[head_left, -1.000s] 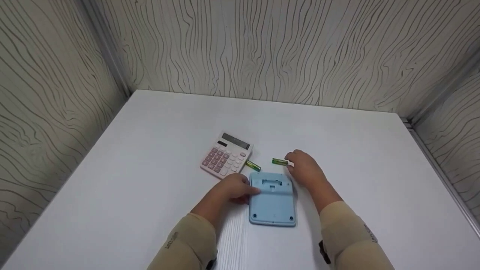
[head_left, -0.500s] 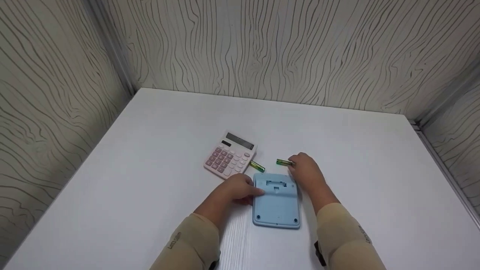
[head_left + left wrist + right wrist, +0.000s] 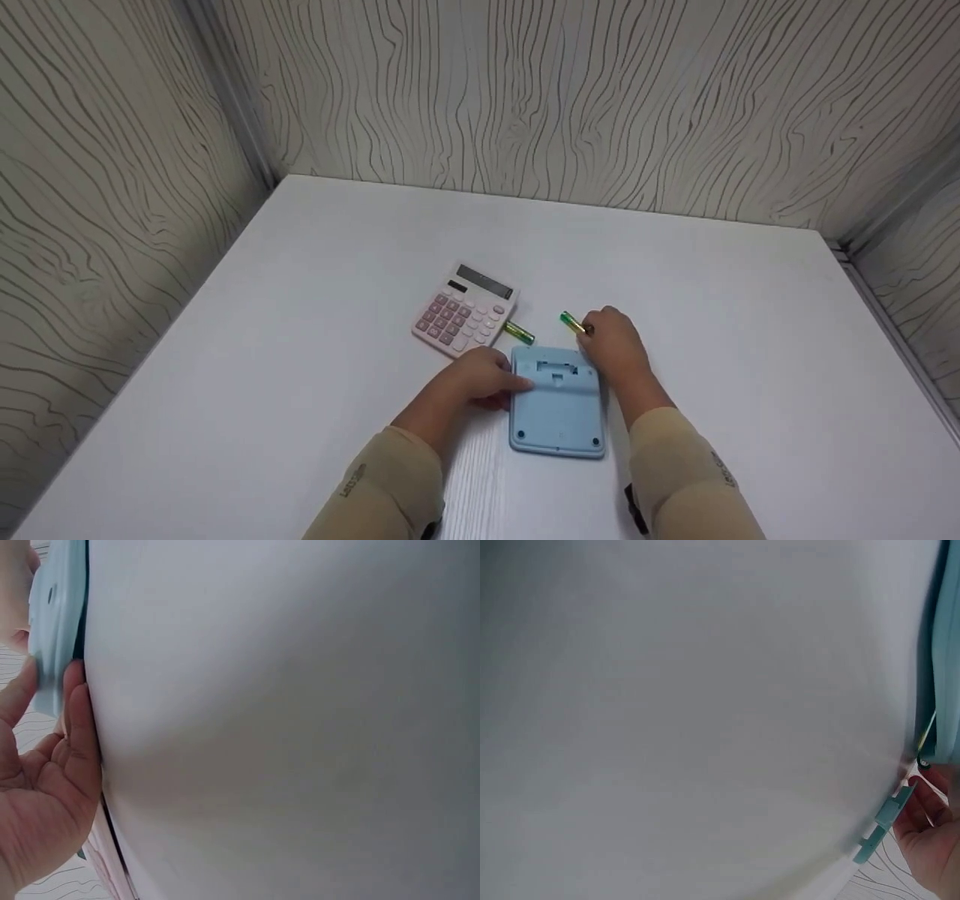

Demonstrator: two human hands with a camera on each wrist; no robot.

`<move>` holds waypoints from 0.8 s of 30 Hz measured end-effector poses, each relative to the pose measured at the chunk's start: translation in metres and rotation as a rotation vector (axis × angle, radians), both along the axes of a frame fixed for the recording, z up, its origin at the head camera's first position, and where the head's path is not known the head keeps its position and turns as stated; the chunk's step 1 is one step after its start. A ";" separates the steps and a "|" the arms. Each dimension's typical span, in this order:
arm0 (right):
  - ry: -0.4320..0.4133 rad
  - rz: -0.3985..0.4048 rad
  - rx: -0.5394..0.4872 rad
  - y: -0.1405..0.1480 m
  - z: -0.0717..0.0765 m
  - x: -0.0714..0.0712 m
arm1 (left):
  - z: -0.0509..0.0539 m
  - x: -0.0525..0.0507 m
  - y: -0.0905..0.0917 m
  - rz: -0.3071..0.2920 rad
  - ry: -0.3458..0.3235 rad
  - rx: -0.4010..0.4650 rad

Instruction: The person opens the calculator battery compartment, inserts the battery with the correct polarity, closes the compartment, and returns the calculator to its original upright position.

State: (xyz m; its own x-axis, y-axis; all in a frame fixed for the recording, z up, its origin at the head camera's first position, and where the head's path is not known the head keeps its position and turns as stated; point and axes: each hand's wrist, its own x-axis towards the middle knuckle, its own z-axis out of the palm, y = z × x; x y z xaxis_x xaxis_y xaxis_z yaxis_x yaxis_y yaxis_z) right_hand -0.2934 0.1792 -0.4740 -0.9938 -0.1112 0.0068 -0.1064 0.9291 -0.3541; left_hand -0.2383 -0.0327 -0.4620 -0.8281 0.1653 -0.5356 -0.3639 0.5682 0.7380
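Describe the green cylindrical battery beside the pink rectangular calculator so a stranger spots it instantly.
On the white tabletop, find the pink rectangular calculator. The green cylindrical battery lies at its right edge. No hand touches it; the right hand holds the other green battery.

The first calculator point(image 3: 556, 412) is light blue; the second calculator point(image 3: 466, 310) is pale pink with darker pink keys point(image 3: 441, 318). Batteries point(image 3: 520, 333) are green and yellow. The surface point(image 3: 337, 300) is white, sleeves point(image 3: 397, 472) beige, wall point(image 3: 525, 97) off-white with dark wood-grain lines.

Head view forward-down, wrist views close
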 end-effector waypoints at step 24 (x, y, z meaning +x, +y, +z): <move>-0.066 -0.103 -0.163 0.009 0.011 0.007 | 0.003 0.003 0.000 -0.009 0.034 -0.024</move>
State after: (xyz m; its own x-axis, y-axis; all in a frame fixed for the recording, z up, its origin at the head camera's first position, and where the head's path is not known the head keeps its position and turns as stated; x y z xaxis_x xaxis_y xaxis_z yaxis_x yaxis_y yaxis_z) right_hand -0.2865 0.1880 -0.4627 -0.9987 -0.0113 -0.0495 0.0151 0.8639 -0.5035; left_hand -0.2355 -0.0324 -0.4591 -0.8446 0.1601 -0.5109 -0.3338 0.5887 0.7362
